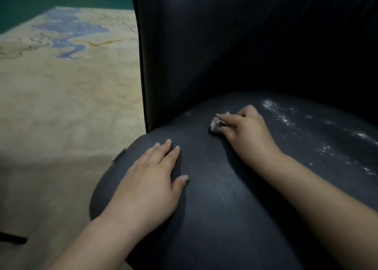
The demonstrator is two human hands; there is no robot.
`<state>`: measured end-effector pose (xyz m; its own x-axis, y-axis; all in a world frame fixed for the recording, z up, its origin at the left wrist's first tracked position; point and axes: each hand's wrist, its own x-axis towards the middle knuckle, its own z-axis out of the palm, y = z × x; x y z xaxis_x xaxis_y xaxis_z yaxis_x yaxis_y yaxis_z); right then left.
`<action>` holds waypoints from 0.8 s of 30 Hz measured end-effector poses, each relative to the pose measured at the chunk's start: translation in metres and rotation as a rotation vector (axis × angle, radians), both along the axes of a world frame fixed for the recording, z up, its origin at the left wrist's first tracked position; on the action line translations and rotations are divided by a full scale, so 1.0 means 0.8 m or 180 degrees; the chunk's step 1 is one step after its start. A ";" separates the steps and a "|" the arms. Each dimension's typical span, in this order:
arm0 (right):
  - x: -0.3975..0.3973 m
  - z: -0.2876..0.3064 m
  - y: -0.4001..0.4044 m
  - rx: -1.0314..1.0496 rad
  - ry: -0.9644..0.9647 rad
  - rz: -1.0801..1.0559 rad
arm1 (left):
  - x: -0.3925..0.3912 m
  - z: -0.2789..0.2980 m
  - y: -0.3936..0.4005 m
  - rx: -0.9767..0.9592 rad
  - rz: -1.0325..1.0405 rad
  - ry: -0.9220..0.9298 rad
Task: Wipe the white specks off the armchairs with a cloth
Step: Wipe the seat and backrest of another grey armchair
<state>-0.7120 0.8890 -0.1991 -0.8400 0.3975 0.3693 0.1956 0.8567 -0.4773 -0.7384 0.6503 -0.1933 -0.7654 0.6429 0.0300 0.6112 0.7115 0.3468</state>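
A dark leather armchair (214, 198) fills the right of the view, its seat cushion bulging toward me. My right hand (245, 130) presses a small crumpled grey-white cloth (215, 124) onto the seat near its back left. White specks (286, 118) lie scattered over the seat to the right of that hand, in a band running toward the right edge. My left hand (151, 179) rests flat on the front left of the cushion, fingers spread, holding nothing.
The armchair's tall backrest and side (204, 44) rise behind the seat. A beige carpet (61, 106) with a blue and yellow pattern (69, 34) covers the floor at left. A dark bar (12, 238) lies on the floor at the lower left.
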 end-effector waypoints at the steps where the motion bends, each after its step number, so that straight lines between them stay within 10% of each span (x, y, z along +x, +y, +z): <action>1: -0.016 0.001 0.001 -0.0022 -0.0056 -0.0070 | -0.001 -0.001 0.002 0.0042 0.0029 0.0002; 19: -0.069 0.020 -0.024 -0.0041 -0.0587 0.1098 | -0.001 0.000 0.013 0.0145 0.0182 0.0042; 24: -0.062 0.037 0.040 0.0030 -0.0531 0.0167 | -0.006 0.004 0.025 0.0144 0.0164 0.0045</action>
<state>-0.7616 0.9208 -0.1698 -0.9095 0.3486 0.2265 0.2262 0.8721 -0.4340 -0.7430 0.6700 -0.1900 -0.7967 0.6004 0.0692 0.5792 0.7259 0.3709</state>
